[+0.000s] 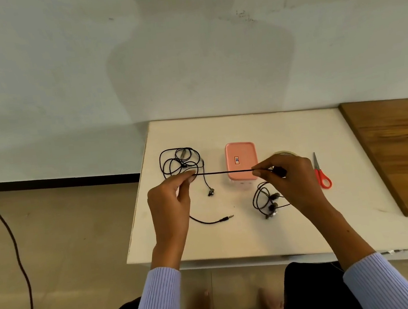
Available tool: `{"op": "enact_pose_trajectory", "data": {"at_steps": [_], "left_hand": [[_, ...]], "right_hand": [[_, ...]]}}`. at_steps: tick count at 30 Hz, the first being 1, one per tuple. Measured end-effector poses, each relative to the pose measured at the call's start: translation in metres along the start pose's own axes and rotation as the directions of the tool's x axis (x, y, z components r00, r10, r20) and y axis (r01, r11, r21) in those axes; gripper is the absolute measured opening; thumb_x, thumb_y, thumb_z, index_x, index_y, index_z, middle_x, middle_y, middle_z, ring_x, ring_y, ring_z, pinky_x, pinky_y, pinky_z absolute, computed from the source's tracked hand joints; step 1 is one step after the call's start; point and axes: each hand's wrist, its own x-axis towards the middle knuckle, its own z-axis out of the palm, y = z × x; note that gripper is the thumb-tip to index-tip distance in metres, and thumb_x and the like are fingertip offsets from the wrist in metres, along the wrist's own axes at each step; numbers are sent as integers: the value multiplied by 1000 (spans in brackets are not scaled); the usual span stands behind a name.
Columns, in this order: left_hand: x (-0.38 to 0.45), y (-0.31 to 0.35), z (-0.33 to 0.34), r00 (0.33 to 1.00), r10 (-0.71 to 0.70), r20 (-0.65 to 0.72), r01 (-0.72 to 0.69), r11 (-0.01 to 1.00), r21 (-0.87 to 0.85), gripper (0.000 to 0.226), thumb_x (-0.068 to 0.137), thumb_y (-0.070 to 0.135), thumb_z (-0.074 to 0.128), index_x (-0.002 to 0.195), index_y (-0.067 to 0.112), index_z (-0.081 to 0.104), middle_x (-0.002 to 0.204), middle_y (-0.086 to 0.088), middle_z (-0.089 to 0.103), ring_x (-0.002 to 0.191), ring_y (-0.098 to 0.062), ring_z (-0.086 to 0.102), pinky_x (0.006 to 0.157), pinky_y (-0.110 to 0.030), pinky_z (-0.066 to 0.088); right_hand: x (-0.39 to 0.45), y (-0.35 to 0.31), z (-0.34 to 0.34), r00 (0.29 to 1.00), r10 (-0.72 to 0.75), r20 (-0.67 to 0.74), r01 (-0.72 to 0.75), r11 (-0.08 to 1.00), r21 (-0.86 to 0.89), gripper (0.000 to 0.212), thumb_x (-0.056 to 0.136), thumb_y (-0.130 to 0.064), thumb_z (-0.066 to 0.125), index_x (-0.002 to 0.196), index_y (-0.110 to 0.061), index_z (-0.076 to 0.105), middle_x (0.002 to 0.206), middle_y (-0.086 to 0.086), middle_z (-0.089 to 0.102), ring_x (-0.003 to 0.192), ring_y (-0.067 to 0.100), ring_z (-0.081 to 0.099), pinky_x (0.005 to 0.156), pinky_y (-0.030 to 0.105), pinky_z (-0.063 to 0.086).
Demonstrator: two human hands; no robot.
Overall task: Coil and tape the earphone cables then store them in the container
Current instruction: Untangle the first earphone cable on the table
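Observation:
A black earphone cable (223,172) is stretched taut between my two hands above the white table (234,236). My left hand (170,205) pinches its left end; my right hand (289,182) pinches the other side. Below my right hand hangs a small coil with earbuds (269,202). A second black earphone lies in a loose tangle (180,162) at the back left, one earbud (211,192) and its jack plug (228,218) trailing toward me. The pink-lidded container (241,161) stands closed behind the taut cable. A tape roll (283,153) peeks out behind my right hand.
Red-handled scissors (321,174) lie right of my right hand. A wooden board (405,151) covers the table's right end. A dark cord (8,232) runs across the floor at the left. My knees and feet show under the table's front edge.

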Motion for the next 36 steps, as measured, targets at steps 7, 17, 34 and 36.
{"op": "enact_pose_trajectory", "data": {"at_steps": [7, 17, 34, 36], "left_hand": [[-1, -9, 4, 987, 14, 159, -38, 988, 148, 39, 87, -5, 57, 120, 14, 65, 119, -1, 67, 114, -16, 61, 97, -24, 45], [-9, 16, 22, 946, 180, 271, -192, 981, 19, 28, 88, 14, 63, 116, 18, 68, 87, 1, 75, 75, -11, 68, 75, -19, 52], [1, -10, -5, 987, -108, 118, 97, 991, 92, 21, 88, 10, 65, 107, 13, 72, 95, -2, 75, 88, -13, 70, 79, -19, 53], [-1, -12, -1, 974, -112, 198, 76, 981, 181, 32, 90, 6, 61, 120, 14, 65, 111, -3, 70, 88, -15, 69, 81, -18, 50]], "right_hand": [[0, -4, 6, 996, -46, -81, 40, 996, -74, 6, 78, -10, 74, 82, -14, 74, 68, -24, 57, 65, 13, 50, 56, 12, 38], [-7, -23, 37, 968, -242, 63, 247, 964, -98, 6, 81, -22, 73, 86, -21, 73, 75, -10, 64, 54, 6, 46, 54, 20, 41], [2, 1, 2, 999, -40, -10, 40, 999, -37, 8, 77, -14, 74, 85, -16, 75, 69, -25, 58, 63, 16, 47, 56, 19, 39], [2, 2, 4, 999, -30, -37, 28, 998, -51, 6, 78, -15, 74, 84, -17, 74, 71, -25, 59, 62, 16, 47, 56, 19, 39]]}}
